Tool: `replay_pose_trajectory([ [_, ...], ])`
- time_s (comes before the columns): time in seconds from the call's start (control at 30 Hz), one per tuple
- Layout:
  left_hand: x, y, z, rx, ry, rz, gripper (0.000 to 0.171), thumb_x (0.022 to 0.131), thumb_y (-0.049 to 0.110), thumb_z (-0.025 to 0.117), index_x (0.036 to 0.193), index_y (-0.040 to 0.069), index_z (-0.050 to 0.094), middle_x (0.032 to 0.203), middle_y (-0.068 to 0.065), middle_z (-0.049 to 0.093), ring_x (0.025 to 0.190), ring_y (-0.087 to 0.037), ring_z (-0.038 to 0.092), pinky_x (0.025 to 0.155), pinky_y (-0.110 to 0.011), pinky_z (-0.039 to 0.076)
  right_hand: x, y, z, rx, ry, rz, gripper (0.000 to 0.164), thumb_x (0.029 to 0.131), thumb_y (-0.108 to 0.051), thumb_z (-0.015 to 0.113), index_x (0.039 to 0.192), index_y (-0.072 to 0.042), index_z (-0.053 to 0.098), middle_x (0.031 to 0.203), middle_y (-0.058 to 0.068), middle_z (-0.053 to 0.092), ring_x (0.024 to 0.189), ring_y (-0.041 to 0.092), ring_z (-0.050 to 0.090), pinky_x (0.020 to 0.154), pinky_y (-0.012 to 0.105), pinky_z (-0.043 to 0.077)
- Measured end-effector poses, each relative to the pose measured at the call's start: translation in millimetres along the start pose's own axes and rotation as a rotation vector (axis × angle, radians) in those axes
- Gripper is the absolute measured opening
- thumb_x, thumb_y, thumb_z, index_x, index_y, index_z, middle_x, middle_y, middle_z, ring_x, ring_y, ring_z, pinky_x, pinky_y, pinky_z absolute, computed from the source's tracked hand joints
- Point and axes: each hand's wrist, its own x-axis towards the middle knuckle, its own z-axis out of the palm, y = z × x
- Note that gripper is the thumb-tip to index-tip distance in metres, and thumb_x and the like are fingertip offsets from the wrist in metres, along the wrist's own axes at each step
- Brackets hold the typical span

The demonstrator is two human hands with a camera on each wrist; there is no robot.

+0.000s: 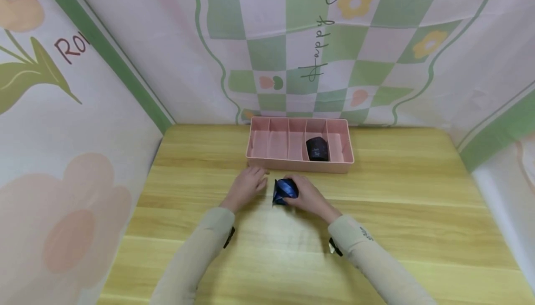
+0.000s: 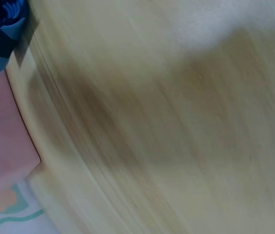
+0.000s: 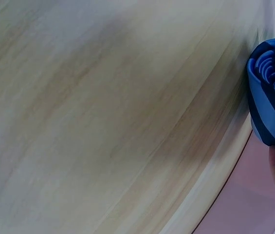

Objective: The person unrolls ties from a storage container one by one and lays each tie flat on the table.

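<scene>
A rolled-up necktie [image 1: 285, 191] with blue and navy stripes is on the wooden table, in front of the pink divided box [image 1: 297, 165]. My right hand [image 1: 308, 195] grips this roll from its right side, thumb and fingers around it. In the right wrist view the coiled end of the necktie [image 3: 273, 95] shows above a fingertip. To the left of the roll, my left hand [image 1: 247, 185] lies low by the box's front left corner, fingers loosely bent and holding nothing. The left wrist view catches the necktie [image 2: 2, 43] only at its upper left corner.
The box has several side-by-side compartments. A dark rolled item [image 1: 317, 149] with a small pale pattern sits in the second compartment from the right. Behind the box rises a printed checkered cloth [image 1: 301, 49]. Wooden tabletop [image 1: 418, 212] extends to both sides.
</scene>
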Motion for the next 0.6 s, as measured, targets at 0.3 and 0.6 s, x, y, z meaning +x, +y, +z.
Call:
replay_pose_trajectory([
  [0.3,-2.5,7.5,3.5,-0.091,-0.076,0.024,0.034,0.093,0.038,0.06,0.114,0.012,0.063,0.113,-0.001,0.067,0.107,-0.018,0.061,0.098,-0.032,0.051,-0.4,-2.4,0.7,0.006,-0.003,0.011,0.054,0.079,-0.016,0.077,0.125,-0.003,0.052,0.12,0.017,0.06,0.109,0.034,0.056,0.093,0.05,0.052],
  [0.6,-0.7,15.7,6.1,-0.076,-0.091,0.063,0.03,0.093,0.037,0.06,0.112,0.014,0.065,0.113,0.0,0.068,0.109,-0.016,0.062,0.1,-0.031,0.05,0.3,1.1,0.9,0.013,0.003,0.001,0.052,0.079,-0.016,0.076,0.124,-0.003,0.053,0.119,0.016,0.06,0.11,0.033,0.055,0.094,0.05,0.051],
])
